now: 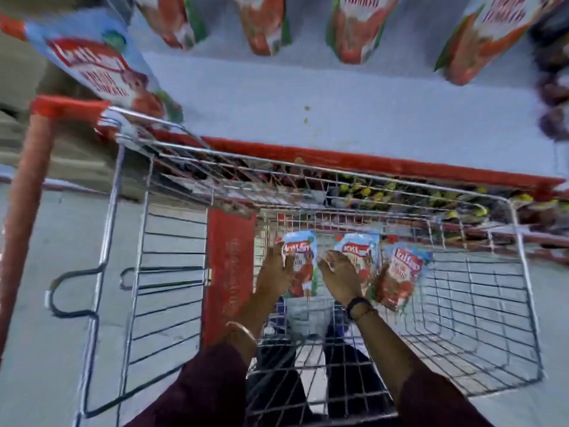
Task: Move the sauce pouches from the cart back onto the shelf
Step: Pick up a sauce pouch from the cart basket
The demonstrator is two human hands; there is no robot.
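Observation:
Three red-and-blue tomato sauce pouches lie in the wire cart: a left pouch, a middle pouch and a right pouch. My left hand reaches down into the cart with its fingers on the left pouch's edge. My right hand rests over the middle pouch with fingers spread. Whether either hand has closed on a pouch is blurred. The white shelf lies beyond the cart with several pouches standing along its back and one pouch at the left.
The shelf has a red front edge right behind the cart's far rim. A red post stands at the left. A red panel hangs inside the cart's left side. Lower shelves with yellow-capped goods show through the wires.

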